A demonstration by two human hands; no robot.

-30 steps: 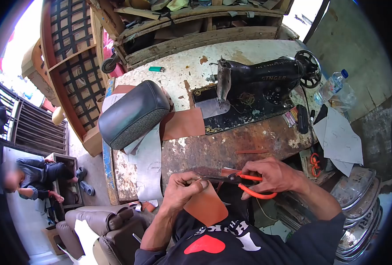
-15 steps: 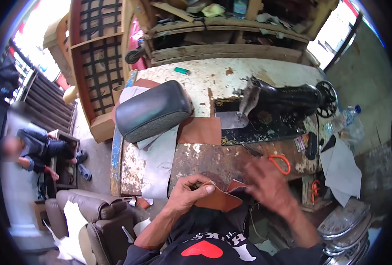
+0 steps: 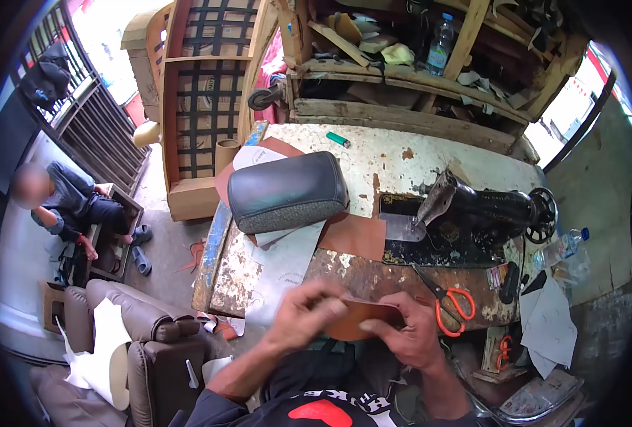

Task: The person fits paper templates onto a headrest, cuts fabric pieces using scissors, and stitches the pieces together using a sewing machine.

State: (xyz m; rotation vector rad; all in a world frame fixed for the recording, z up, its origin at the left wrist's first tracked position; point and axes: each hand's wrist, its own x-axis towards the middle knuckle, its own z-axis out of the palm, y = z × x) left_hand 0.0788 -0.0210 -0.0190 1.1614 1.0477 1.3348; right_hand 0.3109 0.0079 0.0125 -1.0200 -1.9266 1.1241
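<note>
A piece of brown leather point(image 3: 355, 322) is held in front of my body, over the near edge of the table. My right hand point(image 3: 410, 336) is closed on its right end, thumb on the near face and fingers behind. At the leather's left end is my left hand point(image 3: 303, 317), its fingers bent and smeared by motion, so their grip is unclear. Scissors with orange handles point(image 3: 452, 313) lie on the table just right of my right hand. A flat brown leather piece point(image 3: 355, 238) rests beside the black sewing machine point(image 3: 479, 213).
A black padded cushion point(image 3: 287, 192) sits on pale sheets point(image 3: 277, 267) at the table's left. A green lighter point(image 3: 338, 139) lies farther back. Plastic bottles point(image 3: 561, 245) stand at the right. A brown padded seat point(image 3: 166, 370) is at lower left; a person point(image 3: 81, 199) sits beyond it.
My right hand has come in and taken the right end of the leather. My left hand has moved at the left end. The view has shifted, and the scissors show more fully.
</note>
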